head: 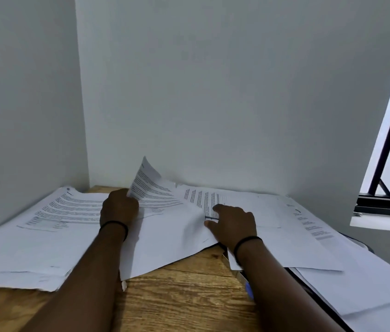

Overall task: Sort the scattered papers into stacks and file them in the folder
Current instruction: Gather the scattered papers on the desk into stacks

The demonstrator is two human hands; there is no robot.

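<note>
Across the wooden bench [184, 298], from nine o'clock round to four o'clock: loose papers in three rough spreads. Largest at nine o'clock, a printed stack [35, 238]; next, a spread of sheets [292, 238] at three o'clock, overlying something dark at four o'clock, possibly the folder [309, 287], too hidden to tell. Centre, toward twelve o'clock, a lifted sheet [153, 188], curled upward, far corner in the air. Two hands, each wrist with one dark band. Left hand [119, 207] curled round the lifted sheet's edge, gripping it. Right hand [234, 224] spread flat, fingers relaxed, pressing the papers down, holding nothing. Small blue object [249, 289] at five o'clock beside the right forearm, unidentifiable. Likely trouble: creasing or tearing of the lifted sheet if pulled while pinned under the right palm; neighbouring sheets dragged askew; near-edge pages at seven o'clock sliding off the bench.
</note>
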